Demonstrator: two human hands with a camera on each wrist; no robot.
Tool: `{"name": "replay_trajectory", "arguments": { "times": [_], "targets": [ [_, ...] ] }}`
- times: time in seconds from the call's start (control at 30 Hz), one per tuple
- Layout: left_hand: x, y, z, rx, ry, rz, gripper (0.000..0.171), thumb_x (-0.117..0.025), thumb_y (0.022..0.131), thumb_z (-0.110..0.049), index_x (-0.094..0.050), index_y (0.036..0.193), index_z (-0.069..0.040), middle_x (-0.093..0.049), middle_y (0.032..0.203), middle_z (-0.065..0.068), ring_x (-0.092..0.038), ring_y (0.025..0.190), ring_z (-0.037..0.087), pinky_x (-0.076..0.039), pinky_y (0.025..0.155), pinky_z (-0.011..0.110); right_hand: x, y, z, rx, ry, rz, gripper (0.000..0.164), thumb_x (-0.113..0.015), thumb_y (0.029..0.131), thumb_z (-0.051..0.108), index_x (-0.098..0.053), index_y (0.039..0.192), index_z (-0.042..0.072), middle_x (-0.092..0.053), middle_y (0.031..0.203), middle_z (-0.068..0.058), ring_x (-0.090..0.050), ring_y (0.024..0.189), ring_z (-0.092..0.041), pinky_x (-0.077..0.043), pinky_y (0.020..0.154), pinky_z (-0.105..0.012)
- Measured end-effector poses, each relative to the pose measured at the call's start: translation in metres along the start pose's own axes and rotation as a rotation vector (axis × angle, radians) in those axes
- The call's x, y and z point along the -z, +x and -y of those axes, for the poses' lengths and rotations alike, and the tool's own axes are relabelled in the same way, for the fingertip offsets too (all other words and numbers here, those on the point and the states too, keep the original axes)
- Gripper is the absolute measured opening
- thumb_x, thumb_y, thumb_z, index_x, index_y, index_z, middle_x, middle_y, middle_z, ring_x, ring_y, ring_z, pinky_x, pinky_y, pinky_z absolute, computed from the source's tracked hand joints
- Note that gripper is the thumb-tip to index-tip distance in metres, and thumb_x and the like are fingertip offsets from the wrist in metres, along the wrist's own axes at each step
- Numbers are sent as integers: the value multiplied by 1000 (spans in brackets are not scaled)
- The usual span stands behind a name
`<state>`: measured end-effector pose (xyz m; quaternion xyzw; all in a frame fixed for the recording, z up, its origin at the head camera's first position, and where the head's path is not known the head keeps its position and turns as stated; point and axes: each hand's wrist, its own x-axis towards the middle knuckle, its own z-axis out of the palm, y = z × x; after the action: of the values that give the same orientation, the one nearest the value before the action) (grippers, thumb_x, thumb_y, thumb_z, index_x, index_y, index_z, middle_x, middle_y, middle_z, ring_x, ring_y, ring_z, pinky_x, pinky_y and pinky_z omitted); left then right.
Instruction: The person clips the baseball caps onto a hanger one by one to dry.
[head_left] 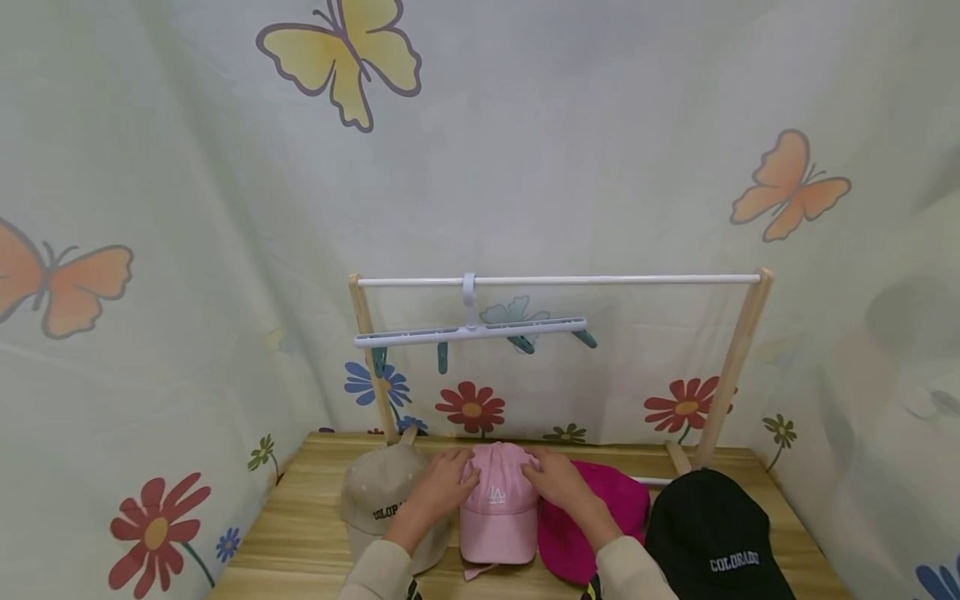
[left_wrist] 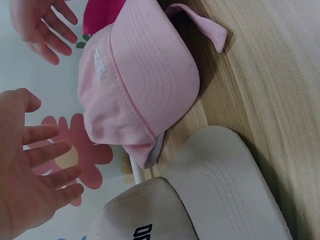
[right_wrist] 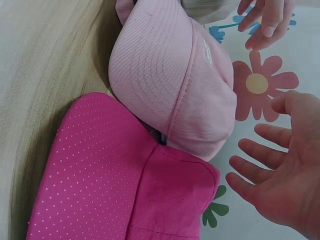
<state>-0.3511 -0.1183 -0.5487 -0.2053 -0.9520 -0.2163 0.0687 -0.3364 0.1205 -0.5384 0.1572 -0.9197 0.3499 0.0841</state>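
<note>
A light pink baseball cap (head_left: 498, 533) with white lettering sits on the wooden table, its brim toward me. My left hand (head_left: 447, 481) is at the left of its crown and my right hand (head_left: 561, 481) at the right. The wrist views show gaps between the cap (left_wrist: 145, 65) and both hands. The fingers of the left hand (left_wrist: 37, 165) are spread and slightly bent; so are those of the right hand (right_wrist: 280, 170). Left of the pink cap lies a beige cap (head_left: 378, 475) with dark lettering, partly behind my left arm. A magenta cap (right_wrist: 95, 165) with a dotted brim lies to its right.
A black cap (head_left: 708, 521) lettered COLORADO lies at the far right. Behind the caps stands a wooden rack with a white rail (head_left: 637, 280). From the rail hangs a white hanger (head_left: 420, 337) with several green clips (head_left: 442, 358). A flowered curtain (head_left: 585, 167) encloses the table (head_left: 292, 533).
</note>
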Motion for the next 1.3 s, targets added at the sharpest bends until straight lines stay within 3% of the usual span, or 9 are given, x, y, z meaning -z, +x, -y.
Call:
{"name": "replay_trajectory", "arguments": {
  "times": [0.33, 0.67, 1.3],
  "targets": [
    [-4, 3, 2, -16, 39, -8, 40, -57, 102, -33, -63, 132, -6, -62, 135, 15, -57, 126, 38, -45, 107, 52, -3, 4, -2, 24, -21, -29, 37, -61, 96, 17, -65, 124, -8, -69, 118, -26, -64, 111, -44, -51, 95, -58],
    [-3, 4, 1, -25, 56, -16, 37, -60, 101, -30, -65, 128, -6, -64, 131, 15, -59, 122, 38, -46, 104, 52, 1, 11, -1, -25, -27, -3, 31, -63, 96, 14, -67, 120, -5, -69, 116, -23, -63, 113, -43, -50, 98, -56],
    [-4, 15, 6, 26, -6, 22, 40, -56, 103, -34, -63, 132, -7, -64, 132, 13, -58, 123, 37, -47, 104, 52, -8, 20, -9, -28, -35, -2, 33, -60, 96, 15, -67, 120, -7, -69, 115, -25, -63, 112, -44, -50, 97, -57]
  ]
}}
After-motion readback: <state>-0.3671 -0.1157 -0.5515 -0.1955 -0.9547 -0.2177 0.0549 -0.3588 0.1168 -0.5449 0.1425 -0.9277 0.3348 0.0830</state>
